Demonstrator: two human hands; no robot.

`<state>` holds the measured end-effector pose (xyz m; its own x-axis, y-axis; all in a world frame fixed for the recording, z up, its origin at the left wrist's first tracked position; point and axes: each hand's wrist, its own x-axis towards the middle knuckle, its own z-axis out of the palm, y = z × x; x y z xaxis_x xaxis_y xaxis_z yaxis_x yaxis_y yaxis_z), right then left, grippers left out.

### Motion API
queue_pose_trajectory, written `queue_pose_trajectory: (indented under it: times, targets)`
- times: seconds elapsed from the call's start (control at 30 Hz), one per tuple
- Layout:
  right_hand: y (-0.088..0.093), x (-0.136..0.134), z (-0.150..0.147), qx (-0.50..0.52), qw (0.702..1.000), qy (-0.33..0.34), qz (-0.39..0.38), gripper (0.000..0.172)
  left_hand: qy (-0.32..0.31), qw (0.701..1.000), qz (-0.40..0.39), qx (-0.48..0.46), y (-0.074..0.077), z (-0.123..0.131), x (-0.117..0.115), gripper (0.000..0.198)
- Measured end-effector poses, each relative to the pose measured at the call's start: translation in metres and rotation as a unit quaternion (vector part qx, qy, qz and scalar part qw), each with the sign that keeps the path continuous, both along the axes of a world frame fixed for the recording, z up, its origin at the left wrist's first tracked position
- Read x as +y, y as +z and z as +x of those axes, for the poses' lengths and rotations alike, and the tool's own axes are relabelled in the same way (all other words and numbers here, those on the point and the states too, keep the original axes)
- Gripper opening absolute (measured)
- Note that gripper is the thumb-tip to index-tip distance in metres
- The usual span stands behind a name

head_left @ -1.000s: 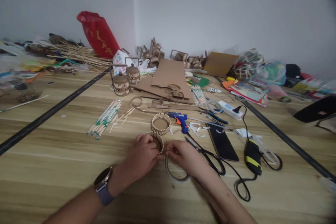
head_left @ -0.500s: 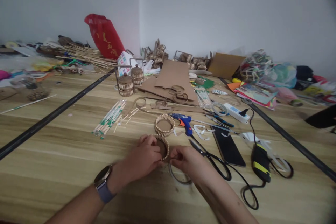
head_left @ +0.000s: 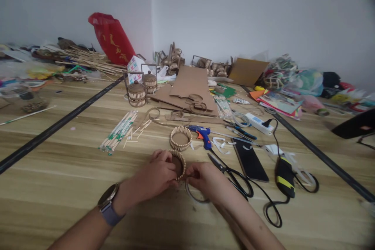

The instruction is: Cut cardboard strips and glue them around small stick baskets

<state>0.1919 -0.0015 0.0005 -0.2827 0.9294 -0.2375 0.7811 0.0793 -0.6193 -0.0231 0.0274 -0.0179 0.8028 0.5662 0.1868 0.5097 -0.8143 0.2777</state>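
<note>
My left hand (head_left: 154, 176), with a watch on the wrist, is closed round a small round basket (head_left: 179, 163) made of short wooden sticks on a cardboard ring, tilted on its side. My right hand (head_left: 203, 178) pinches the same basket's lower right edge with thumb and fingers. A roll of clear tape (head_left: 195, 196) lies flat on the table under my right hand. A second stick basket (head_left: 181, 138) sits upright just beyond the hands. Black scissors (head_left: 231, 174) lie right of my right hand.
A blue glue gun (head_left: 202, 134), a black phone (head_left: 250, 159), a black and yellow tool (head_left: 284, 175) with cable, and a white power strip (head_left: 258, 122) lie to the right. A bundle of sticks (head_left: 118, 131), cardboard sheets (head_left: 189, 86), finished baskets (head_left: 136, 94) and a red bag (head_left: 113, 39) lie behind.
Both hands stay on the small basket with only slight finger shifts. The view has swung a little right and back again.
</note>
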Motion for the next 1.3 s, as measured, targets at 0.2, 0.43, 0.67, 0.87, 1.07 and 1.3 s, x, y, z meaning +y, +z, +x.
queue_pose_trajectory:
  times: [0.2,0.43,0.67,0.87,1.07,1.3]
  targets:
    - [0.011,0.0,0.002,0.006,1.0,0.008,-0.007,0.02,-0.002,1.0,0.013,0.013,0.001,0.0,-0.002,0.014]
    - [0.018,-0.001,0.003,0.023,1.0,0.009,-0.001,0.014,-0.005,1.0,0.003,0.003,-0.001,0.001,-0.003,0.012]
    - [0.013,0.001,0.001,0.025,1.0,-0.007,-0.004,0.009,0.006,1.0,0.021,0.003,0.0,0.002,-0.006,0.011]
    - [0.011,0.002,0.0,0.022,1.0,-0.008,-0.007,0.01,0.007,1.0,0.022,-0.012,-0.002,0.004,-0.008,0.015]
    - [0.011,0.002,-0.001,0.026,1.0,0.012,0.004,0.011,0.009,1.0,0.005,-0.009,0.001,0.001,-0.007,0.014]
    - [0.012,0.002,-0.002,0.026,0.999,0.016,0.017,0.013,0.062,0.997,0.044,-0.007,0.004,0.009,-0.011,0.019]
